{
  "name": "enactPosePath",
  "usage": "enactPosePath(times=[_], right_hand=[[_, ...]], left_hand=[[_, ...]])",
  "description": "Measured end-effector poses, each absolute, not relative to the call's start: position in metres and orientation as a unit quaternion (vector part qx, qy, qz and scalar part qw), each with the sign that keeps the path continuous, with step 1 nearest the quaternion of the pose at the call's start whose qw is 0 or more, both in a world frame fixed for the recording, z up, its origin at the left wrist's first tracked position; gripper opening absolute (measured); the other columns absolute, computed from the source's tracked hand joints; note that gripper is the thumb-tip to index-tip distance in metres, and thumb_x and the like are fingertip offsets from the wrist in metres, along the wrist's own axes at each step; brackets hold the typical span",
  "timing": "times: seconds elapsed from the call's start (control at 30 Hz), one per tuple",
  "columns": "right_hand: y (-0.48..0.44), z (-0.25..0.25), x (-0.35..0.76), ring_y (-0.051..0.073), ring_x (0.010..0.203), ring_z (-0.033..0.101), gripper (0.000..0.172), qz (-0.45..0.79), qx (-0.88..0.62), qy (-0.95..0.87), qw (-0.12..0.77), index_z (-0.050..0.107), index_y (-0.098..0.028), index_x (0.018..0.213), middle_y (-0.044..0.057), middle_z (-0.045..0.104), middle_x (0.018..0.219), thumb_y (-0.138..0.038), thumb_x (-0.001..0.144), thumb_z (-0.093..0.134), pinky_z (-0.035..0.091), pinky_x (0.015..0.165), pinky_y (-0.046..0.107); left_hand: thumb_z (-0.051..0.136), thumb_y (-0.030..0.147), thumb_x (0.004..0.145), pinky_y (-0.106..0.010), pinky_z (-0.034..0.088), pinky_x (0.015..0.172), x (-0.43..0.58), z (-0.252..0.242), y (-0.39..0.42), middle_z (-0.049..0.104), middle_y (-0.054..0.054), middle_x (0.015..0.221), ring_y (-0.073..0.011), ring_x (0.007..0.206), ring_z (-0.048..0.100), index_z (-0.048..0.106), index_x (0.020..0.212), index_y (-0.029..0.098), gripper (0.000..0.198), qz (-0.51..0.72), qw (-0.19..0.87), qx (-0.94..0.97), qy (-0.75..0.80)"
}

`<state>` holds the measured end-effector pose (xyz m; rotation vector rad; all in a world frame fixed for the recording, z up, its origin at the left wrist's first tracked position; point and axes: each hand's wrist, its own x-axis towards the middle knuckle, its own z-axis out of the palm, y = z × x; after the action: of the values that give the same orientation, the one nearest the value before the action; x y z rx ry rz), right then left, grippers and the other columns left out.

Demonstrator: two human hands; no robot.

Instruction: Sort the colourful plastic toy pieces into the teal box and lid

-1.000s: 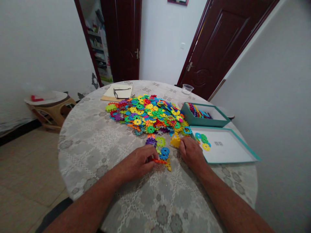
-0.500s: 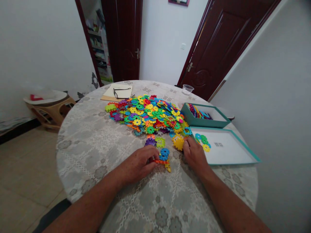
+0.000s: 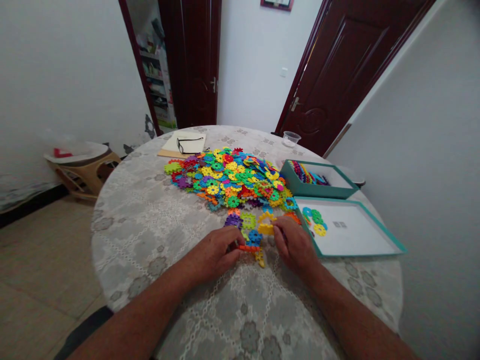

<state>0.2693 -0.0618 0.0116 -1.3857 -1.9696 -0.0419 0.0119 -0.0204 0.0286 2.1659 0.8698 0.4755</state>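
Observation:
Between the thumb and fingers of my right hand [image 3: 296,245] is a yellow toothed plastic building piece [image 3: 266,229], held tilted above the table. My left hand [image 3: 220,251] pinches the left end of an orange building piece [image 3: 249,248], seen edge-on. Blue disc pieces [image 3: 255,236] stand just behind the orange one, and a small yellow piece [image 3: 259,258] sticks out at its right end. Close beyond my left fingers lie a purple square piece [image 3: 233,221] and a yellow-green windowed piece [image 3: 248,220]. An orange piece [image 3: 293,217] shows beyond my right hand.
A large heap of colourful notched pieces [image 3: 228,175] covers the table's middle. To the right are a teal box [image 3: 318,189] with sorted pieces and its white-lined lid [image 3: 352,235] with several discs. Glasses [image 3: 189,144] rest on paper at the back left; a clear plastic cup [image 3: 291,138] stands behind.
My right hand has moved left with the yellow piece and tipped it, bringing it closer to the blue discs. The orange piece beyond it has come into sight. My left hand stays nearly still.

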Motion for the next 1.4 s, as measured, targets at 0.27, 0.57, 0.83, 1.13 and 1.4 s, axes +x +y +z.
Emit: enactPosePath(times=[0.27,0.57,0.83,1.13,1.4], right_hand=[[-0.083,0.001,0.239,0.023,0.100,0.071,0.031,0.064,-0.430,-0.835,0.338,0.058,-0.022,0.132,0.012,0.074,0.113,-0.023,0.102,0.053,0.059,0.087,0.035],[-0.087,0.007,0.246,0.019,0.101,0.072,0.028,0.249,-0.447,-0.795,0.326,0.061,-0.025,0.130,0.006,0.075,0.113,-0.032,0.104,0.055,0.056,0.088,0.030],[-0.049,0.020,0.257,0.020,0.091,0.069,0.029,0.125,-0.501,-0.796,0.316,0.062,-0.022,0.128,0.012,0.069,0.125,-0.028,0.101,0.055,0.058,0.087,0.038],[-0.011,-0.002,0.257,0.027,0.127,0.060,0.037,0.111,-0.512,-0.824,0.215,0.063,-0.020,0.131,0.013,0.065,0.136,-0.031,0.096,0.063,0.047,0.111,0.046],[-0.014,0.001,0.256,0.023,0.098,0.063,0.025,0.086,-0.545,-0.800,0.236,0.067,-0.018,0.115,0.010,0.068,0.107,-0.027,0.093,0.061,0.049,0.090,0.037]], left_hand=[[0.058,0.018,0.086,-0.026,0.043,0.068,0.008,0.022,-0.023,0.066,0.001,0.087,-0.0150,0.076,0.061,0.055,0.117,0.024,0.032,0.200,0.446,0.794,0.362],[0.067,0.023,0.087,-0.028,0.044,0.079,0.001,0.023,-0.023,0.061,-0.003,0.107,-0.0169,0.092,0.059,0.065,0.106,0.023,0.019,0.204,0.375,0.847,0.316],[0.066,0.027,0.089,-0.028,0.040,0.075,0.002,0.022,-0.026,0.068,-0.001,0.092,-0.0171,0.083,0.060,0.066,0.096,0.021,0.009,0.190,0.368,0.853,0.316],[0.064,0.021,0.085,-0.027,0.037,0.069,0.000,0.024,-0.026,0.069,0.000,0.086,-0.0162,0.076,0.059,0.066,0.100,0.023,0.016,0.189,0.390,0.834,0.341],[0.066,0.022,0.083,-0.027,0.039,0.072,0.000,0.025,-0.023,0.067,-0.001,0.090,-0.0170,0.081,0.059,0.065,0.102,0.022,0.020,0.189,0.397,0.829,0.345]])
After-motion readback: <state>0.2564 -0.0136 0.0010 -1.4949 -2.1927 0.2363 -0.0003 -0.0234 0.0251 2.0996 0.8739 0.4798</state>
